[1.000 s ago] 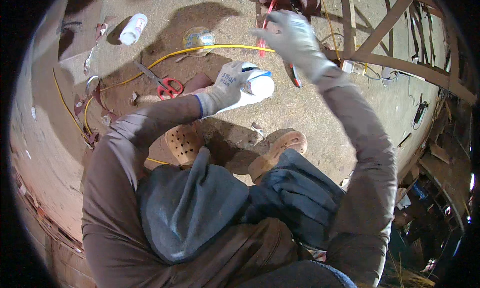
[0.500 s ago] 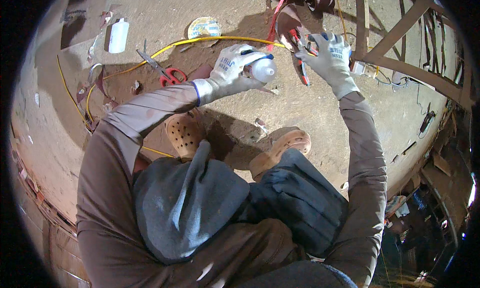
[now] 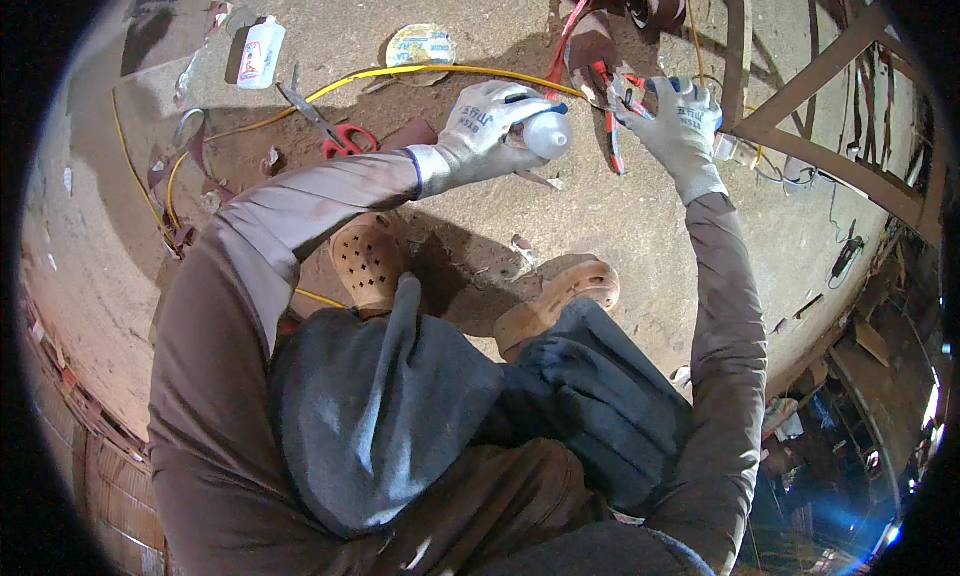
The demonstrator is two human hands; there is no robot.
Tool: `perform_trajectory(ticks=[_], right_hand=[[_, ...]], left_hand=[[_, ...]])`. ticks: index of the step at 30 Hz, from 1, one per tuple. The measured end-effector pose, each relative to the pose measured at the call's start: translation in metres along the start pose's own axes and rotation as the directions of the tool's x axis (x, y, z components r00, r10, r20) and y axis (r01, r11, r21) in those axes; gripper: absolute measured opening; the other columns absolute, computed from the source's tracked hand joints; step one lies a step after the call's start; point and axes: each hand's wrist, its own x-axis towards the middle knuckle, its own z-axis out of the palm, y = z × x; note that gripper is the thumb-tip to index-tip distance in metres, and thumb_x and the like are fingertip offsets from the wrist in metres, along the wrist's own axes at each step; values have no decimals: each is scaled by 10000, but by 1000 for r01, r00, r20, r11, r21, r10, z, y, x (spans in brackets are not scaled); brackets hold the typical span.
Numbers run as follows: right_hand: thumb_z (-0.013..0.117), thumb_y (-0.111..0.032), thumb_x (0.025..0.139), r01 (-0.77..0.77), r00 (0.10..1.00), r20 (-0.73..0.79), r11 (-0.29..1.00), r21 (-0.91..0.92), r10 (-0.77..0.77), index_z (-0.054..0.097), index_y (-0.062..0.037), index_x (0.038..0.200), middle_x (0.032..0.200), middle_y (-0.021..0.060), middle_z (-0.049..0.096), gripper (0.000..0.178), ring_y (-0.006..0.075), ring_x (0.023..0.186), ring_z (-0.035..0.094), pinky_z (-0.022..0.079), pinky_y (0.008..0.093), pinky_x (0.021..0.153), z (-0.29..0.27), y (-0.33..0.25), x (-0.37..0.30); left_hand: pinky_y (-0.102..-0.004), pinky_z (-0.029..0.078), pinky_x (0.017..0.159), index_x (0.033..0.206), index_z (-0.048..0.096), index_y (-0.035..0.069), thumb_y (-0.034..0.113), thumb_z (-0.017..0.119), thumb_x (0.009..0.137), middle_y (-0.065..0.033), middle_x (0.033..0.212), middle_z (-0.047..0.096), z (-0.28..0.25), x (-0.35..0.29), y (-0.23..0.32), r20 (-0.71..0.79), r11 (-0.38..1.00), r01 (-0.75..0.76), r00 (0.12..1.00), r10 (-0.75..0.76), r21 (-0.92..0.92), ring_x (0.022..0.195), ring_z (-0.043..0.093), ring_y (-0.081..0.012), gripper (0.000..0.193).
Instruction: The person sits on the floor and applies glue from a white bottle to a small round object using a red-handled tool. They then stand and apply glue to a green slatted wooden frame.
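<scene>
My left hand (image 3: 485,126), in a white work glove, is closed around a small white plastic bottle (image 3: 546,135). The bottle's narrow tip points up toward me. To the right, my gloved right hand (image 3: 680,126) has its thumb and fingers closed on a red-and-black-handled tool that looks like pliers (image 3: 615,148). Its fingers partly hide the tool's middle. A pair of red-handled scissors (image 3: 350,140) lies on the floor left of my left hand. Beyond the scissors, another white bottle (image 3: 261,53) rests on its side.
A yellow cord or hose (image 3: 440,70) curves across the floor. A round printed disc (image 3: 421,48) lies behind it. Brown abrasive-looking strips (image 3: 652,1) curl at the back. A brown metal frame (image 3: 815,71) stands at right. My tan clogs (image 3: 565,301) are below my hands.
My right hand has shifted a little right and toward me, with the pliers moving slightly nearer. My left hand still holds the bottle. The whole view has shifted slightly.
</scene>
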Motion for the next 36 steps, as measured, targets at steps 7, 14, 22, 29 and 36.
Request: perform_trajectory(ticks=[7,14,22,29,36], right_hand=[[787,-667,745,-27,999,36,995,92,23,651,-144,1248,1233,168,626,738,418,1182,532,379,574,949,17,15,-16],[790,-592,767,12,998,-64,989,145,-2,690,-173,1154,1165,138,633,579,403,1144,546,381,576,926,18,-17,-2],[749,-473,841,-113,993,-23,978,175,119,755,-245,1047,1180,70,658,307,379,1169,560,379,589,953,27,-17,11],[759,-419,858,-69,993,-65,923,378,101,769,-198,964,1163,79,664,245,358,1166,564,397,528,991,-3,-3,-7],[789,-292,834,264,963,-149,897,355,-225,754,-157,930,1195,63,650,170,327,1126,572,401,490,974,-90,-16,-34]], left_hand=[[-451,539,930,1284,697,182,347,884,715,-89,1182,724,7,4,-10,-2,992,-45,999,46,114,1057,688,-323,621],[-463,535,929,1328,670,174,348,860,738,-100,1176,712,4,-2,-9,15,992,-52,999,50,112,1058,678,-342,644],[-479,521,965,1350,637,193,383,848,734,-114,1185,703,4,-7,-13,41,980,12,999,-21,200,1099,666,-344,678],[-467,526,964,1288,674,170,386,867,727,-92,1178,709,5,-4,-12,-1,985,35,999,-35,167,1087,672,-338,631],[-448,542,946,1229,722,211,388,854,670,-64,1176,715,2,7,-3,-53,972,93,995,-84,215,1094,678,-286,601]])
